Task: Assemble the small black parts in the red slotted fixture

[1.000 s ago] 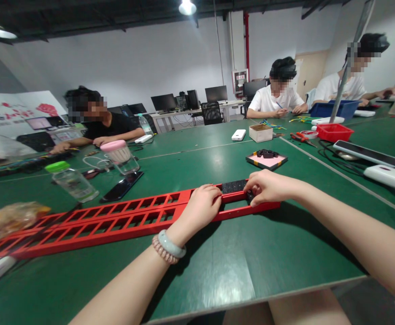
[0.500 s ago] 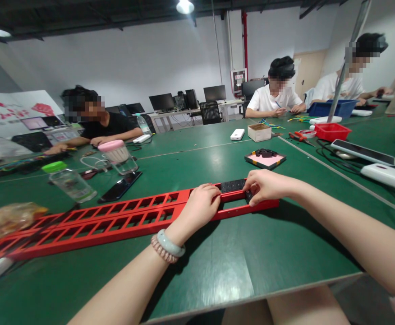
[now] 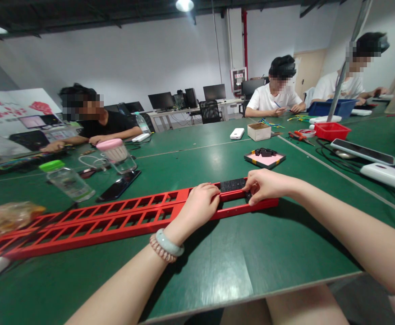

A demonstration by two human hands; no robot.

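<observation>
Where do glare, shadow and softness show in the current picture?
Head view: a ceiling lamp glows overexposed; glare whitens the green table near its front edge; shadow darkens it beside the left forearm; at far left, the plastic bag looks soft.

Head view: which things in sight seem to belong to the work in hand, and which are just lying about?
In the work:
- red frame, under the left hand
- black piece at the right hand's fingertips
- black strip in the frame
- likely the pink-lined tray of black parts

Apparently just lying about:
- dark phone
- green-lidded jar
- pink-lidded jar
- plastic bag
</observation>
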